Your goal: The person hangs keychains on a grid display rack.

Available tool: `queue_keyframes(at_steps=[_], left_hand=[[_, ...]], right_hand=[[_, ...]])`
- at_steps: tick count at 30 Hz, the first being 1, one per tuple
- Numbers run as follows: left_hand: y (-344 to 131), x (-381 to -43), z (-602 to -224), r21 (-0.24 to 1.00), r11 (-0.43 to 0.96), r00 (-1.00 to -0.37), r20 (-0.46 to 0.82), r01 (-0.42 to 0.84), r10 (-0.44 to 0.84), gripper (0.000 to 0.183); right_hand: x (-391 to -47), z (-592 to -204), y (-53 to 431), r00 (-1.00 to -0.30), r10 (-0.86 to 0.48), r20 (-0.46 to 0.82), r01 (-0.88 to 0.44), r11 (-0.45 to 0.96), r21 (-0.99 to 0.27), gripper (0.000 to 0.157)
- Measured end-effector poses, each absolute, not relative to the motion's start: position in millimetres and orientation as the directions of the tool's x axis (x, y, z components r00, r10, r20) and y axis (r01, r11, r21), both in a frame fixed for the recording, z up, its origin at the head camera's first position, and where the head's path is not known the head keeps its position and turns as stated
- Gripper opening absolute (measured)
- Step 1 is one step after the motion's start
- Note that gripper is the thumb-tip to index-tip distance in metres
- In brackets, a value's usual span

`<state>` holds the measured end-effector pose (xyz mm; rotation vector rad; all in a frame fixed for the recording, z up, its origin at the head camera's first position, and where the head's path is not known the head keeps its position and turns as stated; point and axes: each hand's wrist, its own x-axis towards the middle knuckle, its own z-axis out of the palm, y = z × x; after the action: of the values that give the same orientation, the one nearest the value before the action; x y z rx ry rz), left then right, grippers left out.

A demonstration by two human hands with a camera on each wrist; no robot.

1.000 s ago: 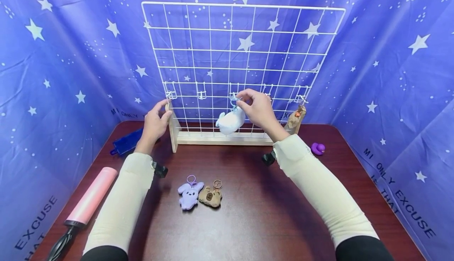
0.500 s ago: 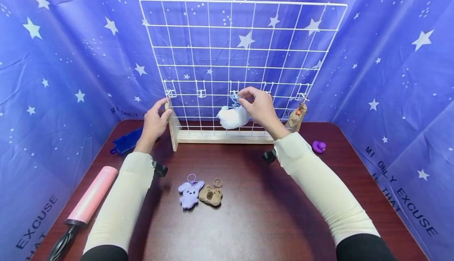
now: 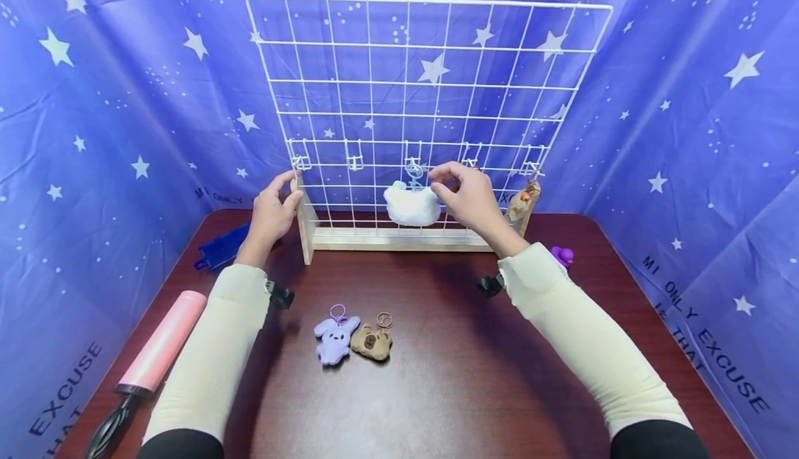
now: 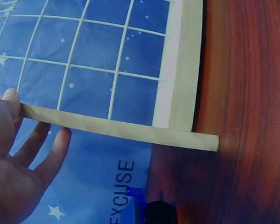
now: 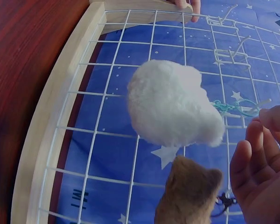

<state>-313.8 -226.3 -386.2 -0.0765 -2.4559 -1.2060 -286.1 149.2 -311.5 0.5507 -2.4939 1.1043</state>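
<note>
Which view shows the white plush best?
The right wrist view: the white plush appears whole, large and unobstructed there. The head view shows it smaller, in front of the wire grid. The left wrist view does not show it.

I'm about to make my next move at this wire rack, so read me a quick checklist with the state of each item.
1. Blue ring of the white plush keychain on the middle hook: ok, appears looped over it.
2. Right hand clear of that ring: ok, the head view shows a gap.
3. Left hand on the left wooden upright: ok.
4. Second hook from left free: ok, bare.
5. Lavender bunny keychain picked up: not ok, lying beside the brown plush keychain.
6. Fourth hook free: cannot tell, partly hidden by the right hand.
</note>
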Motion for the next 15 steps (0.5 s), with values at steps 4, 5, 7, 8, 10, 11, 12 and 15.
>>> queue_keyframes(at_steps=[4,5,7,8,10,11,12,15], left_hand=[[-227,-312,-382,0.721,0.654,-0.917,0.384,0.229,-0.102,0.041],[-227,-312,-381,0.712,0.662,-0.917,0.388,0.233,-0.095,0.041],[-227,-311,-379,0.698,0.675,-0.917,0.391,0.238,-0.081,0.041],[-228,-310,-378,0.695,0.678,-0.918,0.390,0.238,-0.077,0.041],[-227,-309,-376,0.694,0.682,-0.921,0.383,0.232,-0.077,0.042],[-227,-309,-376,0.697,0.681,-0.923,0.377,0.226,-0.079,0.043],[-227,-308,-375,0.701,0.679,-0.926,0.369,0.220,-0.081,0.044],[-224,-307,-373,0.715,0.668,-0.933,0.349,0.204,-0.089,0.048]], right_hand=[[-278,-312,162,-0.855,-0.202,0.477,-0.488,0.621,-0.613,0.015],[-277,-312,166,-0.854,-0.198,0.480,-0.489,0.620,-0.614,0.015],[-274,-313,174,-0.850,-0.189,0.491,-0.491,0.620,-0.611,0.014],[-273,-313,178,-0.849,-0.185,0.495,-0.491,0.624,-0.608,0.014],[-272,-314,187,-0.848,-0.178,0.500,-0.492,0.619,-0.613,0.014],[-271,-314,191,-0.848,-0.173,0.501,-0.490,0.615,-0.618,0.014],[-270,-315,196,-0.847,-0.169,0.503,-0.490,0.614,-0.619,0.015],[-266,-316,210,-0.842,-0.147,0.518,-0.491,0.606,-0.626,0.014]])
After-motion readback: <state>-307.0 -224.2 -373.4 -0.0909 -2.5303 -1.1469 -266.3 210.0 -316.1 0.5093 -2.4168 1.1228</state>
